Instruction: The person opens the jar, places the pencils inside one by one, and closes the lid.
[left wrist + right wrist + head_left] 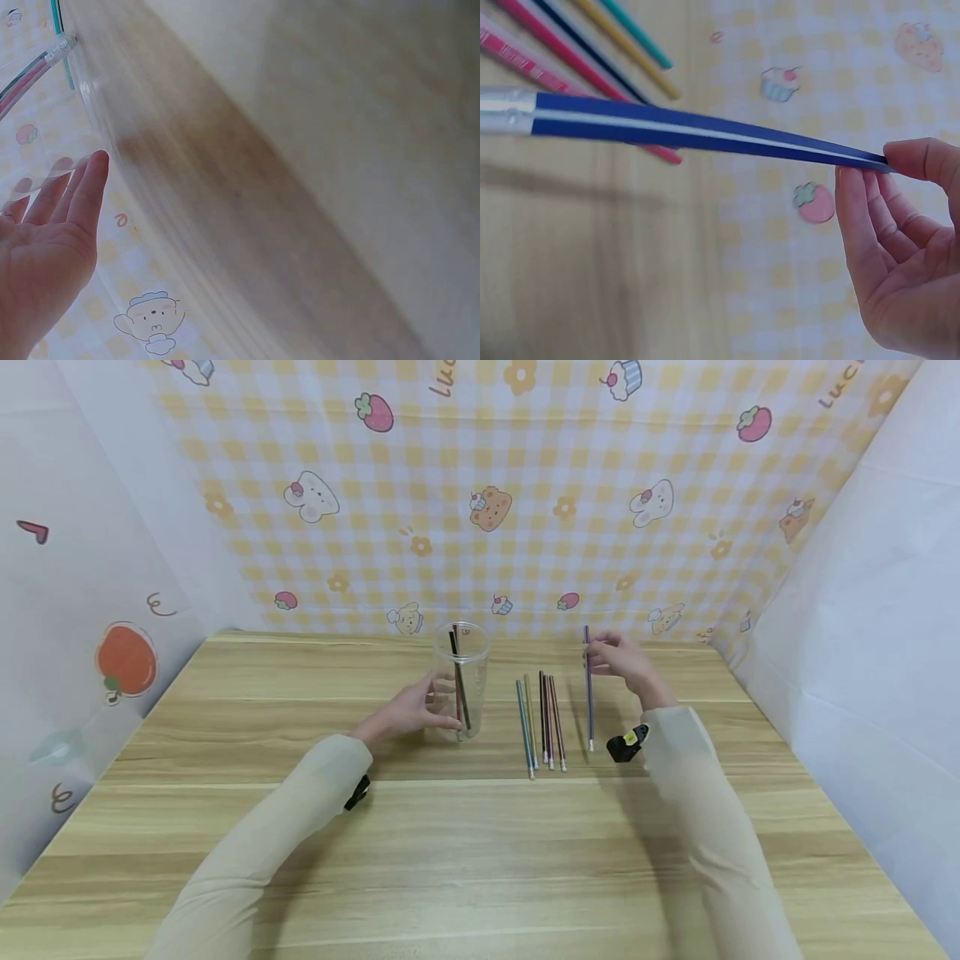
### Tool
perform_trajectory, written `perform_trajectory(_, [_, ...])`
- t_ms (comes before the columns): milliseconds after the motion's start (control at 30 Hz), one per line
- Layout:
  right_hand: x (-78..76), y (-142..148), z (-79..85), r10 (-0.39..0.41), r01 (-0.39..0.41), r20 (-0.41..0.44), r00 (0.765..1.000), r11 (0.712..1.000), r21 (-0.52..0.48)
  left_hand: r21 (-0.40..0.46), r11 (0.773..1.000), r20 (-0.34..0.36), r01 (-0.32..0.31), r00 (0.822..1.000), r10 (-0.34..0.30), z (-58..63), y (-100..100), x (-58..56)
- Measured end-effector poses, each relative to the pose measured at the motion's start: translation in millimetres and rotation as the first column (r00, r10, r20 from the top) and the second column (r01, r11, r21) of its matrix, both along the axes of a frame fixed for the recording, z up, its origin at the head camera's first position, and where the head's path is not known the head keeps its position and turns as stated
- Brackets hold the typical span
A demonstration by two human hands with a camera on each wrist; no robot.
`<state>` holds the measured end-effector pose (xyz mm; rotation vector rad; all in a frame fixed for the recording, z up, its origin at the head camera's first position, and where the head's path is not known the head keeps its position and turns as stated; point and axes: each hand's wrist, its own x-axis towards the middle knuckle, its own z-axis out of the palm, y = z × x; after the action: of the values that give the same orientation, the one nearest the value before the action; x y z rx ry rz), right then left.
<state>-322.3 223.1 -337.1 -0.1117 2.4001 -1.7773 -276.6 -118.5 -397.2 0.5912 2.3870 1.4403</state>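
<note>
The blue pencil [588,693] is above the table [450,868], in its far right part, eraser end toward the near edge. The right hand [621,660] pinches it near the upper end between thumb and fingertips. Between it and the cup [480,689] lie five loose pencils [527,728], close together and flat on the table, their eraser ends also toward the near edge. The cup, clear and upright, stands midway between the side edges, nearer the far edge; black and reddish pencils [459,681] lean inside it. The left hand [411,708] holds the cup's left side, thumb in front and fingers curving behind. A checked cloth [465,568] rises at the far edge, and white sheets [862,610] flank the left and right edges. A black device [627,743] sits at the right wrist.
</note>
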Motion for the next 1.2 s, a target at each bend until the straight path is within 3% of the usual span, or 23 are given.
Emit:
perform_trajectory(233, [12.7, -18.4, 30.6, -0.020, 0.020, 0.016, 1.000, 0.998, -0.052, -0.002, 1.000, 0.014, 0.022, 1.000, -0.022, 19.6, 2.1, 12.7])
perform_trajectory(433, [5.1, -27.4, 35.6, -0.006, 0.003, -0.038, 0.999, 0.997, -0.083, -0.004, 1.000, -0.004, 0.011, 1.000, -0.011, 6.9, 1.0, 5.4])
perform_trajectory(500, [3.8, -32.2, 39.0, -0.005, 0.000, -0.053, 0.999, 0.995, -0.097, -0.005, 1.000, 0.000, 0.011, 1.000, -0.011, 7.8, 1.0, 5.7])
perform_trajectory(600, [6.6, -40.9, 48.4, 0.011, -0.021, -0.080, 0.997, 0.992, -0.127, -0.005, 1.000, 0.019, 0.016, 1.000, -0.015, 20.9, 2.6, 13.7])
perform_trajectory(667, [7.9, -46.8, 54.9, 0.023, -0.037, -0.097, 0.995, 0.988, -0.148, -0.013, 1.000, 0.017, 0.018, 1.000, -0.018, 22.6, 2.6, 15.2])
perform_trajectory(933, [10.1, -70.0, 82.0, 0.042, -0.081, -0.161, 0.986, 0.967, -0.242, -0.023, 1.000, 0.006, 0.010, 1.000, -0.010, 22.0, 3.1, 15.1])
perform_trajectory(1200, [16.4, -86.9, 109.3, -0.011, -0.077, -0.242, 0.970, 0.934, -0.349, -0.020, 1.000, 0.007, 0.010, 1.000, -0.009, 22.2, 3.4, 15.4])
